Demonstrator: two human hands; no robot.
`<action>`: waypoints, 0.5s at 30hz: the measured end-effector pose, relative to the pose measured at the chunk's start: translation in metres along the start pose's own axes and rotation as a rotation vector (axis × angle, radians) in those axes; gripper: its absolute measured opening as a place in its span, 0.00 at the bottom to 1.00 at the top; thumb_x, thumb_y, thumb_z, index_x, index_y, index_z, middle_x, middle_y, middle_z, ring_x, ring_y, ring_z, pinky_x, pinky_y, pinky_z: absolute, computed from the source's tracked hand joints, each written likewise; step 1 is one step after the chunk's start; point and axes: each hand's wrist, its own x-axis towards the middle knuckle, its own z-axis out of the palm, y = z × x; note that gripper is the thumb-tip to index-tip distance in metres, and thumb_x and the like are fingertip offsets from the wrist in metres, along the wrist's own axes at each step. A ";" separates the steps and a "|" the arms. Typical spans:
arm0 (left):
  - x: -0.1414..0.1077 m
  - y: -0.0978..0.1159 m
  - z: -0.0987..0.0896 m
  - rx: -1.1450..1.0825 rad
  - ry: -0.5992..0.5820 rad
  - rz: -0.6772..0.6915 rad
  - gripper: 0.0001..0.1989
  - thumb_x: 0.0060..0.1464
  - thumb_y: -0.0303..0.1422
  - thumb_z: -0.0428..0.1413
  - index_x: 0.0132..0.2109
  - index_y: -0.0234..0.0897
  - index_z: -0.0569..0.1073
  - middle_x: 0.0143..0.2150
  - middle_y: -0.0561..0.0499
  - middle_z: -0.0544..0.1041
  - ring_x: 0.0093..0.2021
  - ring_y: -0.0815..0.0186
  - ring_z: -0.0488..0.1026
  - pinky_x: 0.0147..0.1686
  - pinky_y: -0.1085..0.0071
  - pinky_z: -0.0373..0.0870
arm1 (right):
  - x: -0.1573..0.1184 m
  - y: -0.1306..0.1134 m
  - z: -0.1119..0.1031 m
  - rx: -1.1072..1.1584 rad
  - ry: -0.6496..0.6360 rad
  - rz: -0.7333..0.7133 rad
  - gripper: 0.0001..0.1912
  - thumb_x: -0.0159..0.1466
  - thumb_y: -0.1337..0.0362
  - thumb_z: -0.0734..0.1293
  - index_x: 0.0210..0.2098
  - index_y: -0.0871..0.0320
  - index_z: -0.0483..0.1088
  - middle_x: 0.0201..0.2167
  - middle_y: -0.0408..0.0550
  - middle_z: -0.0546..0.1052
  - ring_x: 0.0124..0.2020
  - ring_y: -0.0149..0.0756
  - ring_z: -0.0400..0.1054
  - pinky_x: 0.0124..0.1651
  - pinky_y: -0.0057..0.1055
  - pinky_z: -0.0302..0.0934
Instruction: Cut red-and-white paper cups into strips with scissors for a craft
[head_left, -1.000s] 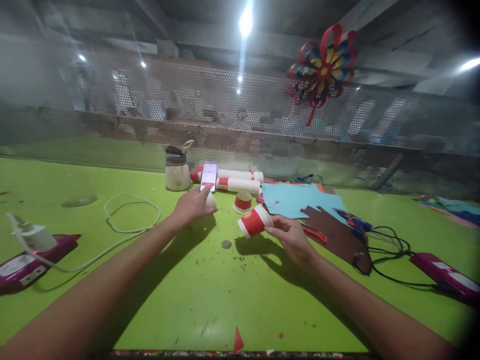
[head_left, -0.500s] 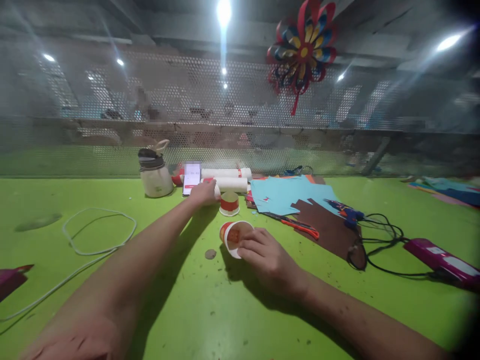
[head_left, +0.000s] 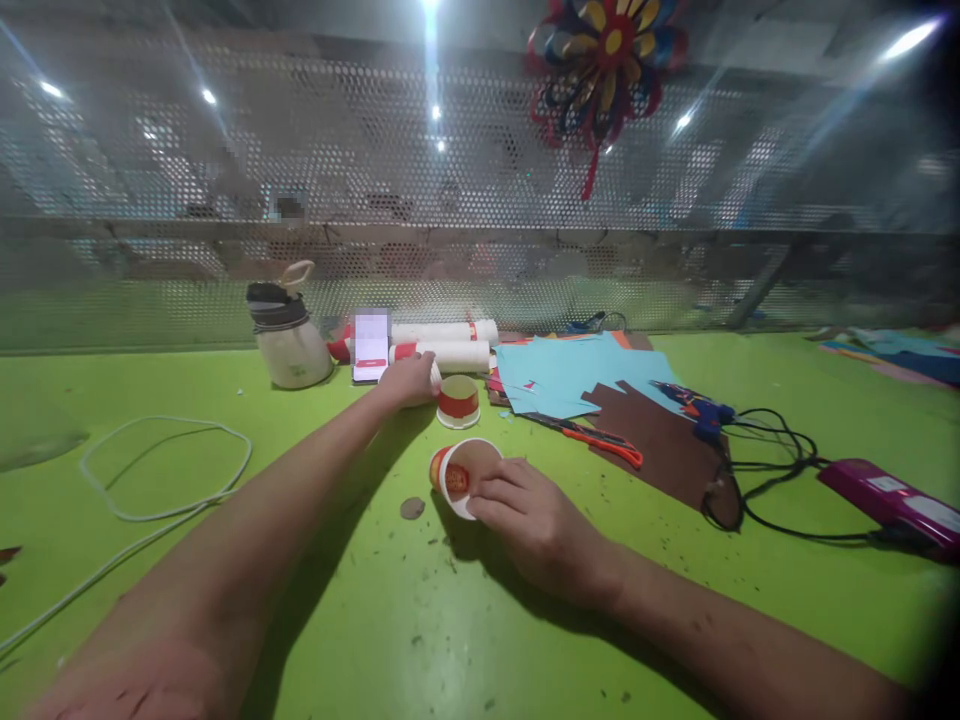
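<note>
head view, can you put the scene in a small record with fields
right hand: holds a red and white paper cup
cup pose: tilted, open mouth in view
left hand: at a white ribbed edge, grip unclear
between hands and sheets: short cup, upright
left side: bottle, phone
right side: blue paper, brown paper, red-handled scissors
surface: green table

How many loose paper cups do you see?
2 for sure: the tipped cup in the right hand, and the short cup just beyond. The left hand half hides a white piece, maybe a third.
</note>
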 end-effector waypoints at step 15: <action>-0.062 -0.022 -0.036 -0.595 0.131 0.060 0.40 0.40 0.45 0.63 0.60 0.39 0.61 0.49 0.44 0.75 0.48 0.52 0.72 0.45 0.59 0.69 | 0.055 0.075 -0.030 -0.020 0.222 0.315 0.07 0.66 0.63 0.63 0.37 0.59 0.71 0.33 0.48 0.75 0.34 0.36 0.70 0.39 0.35 0.65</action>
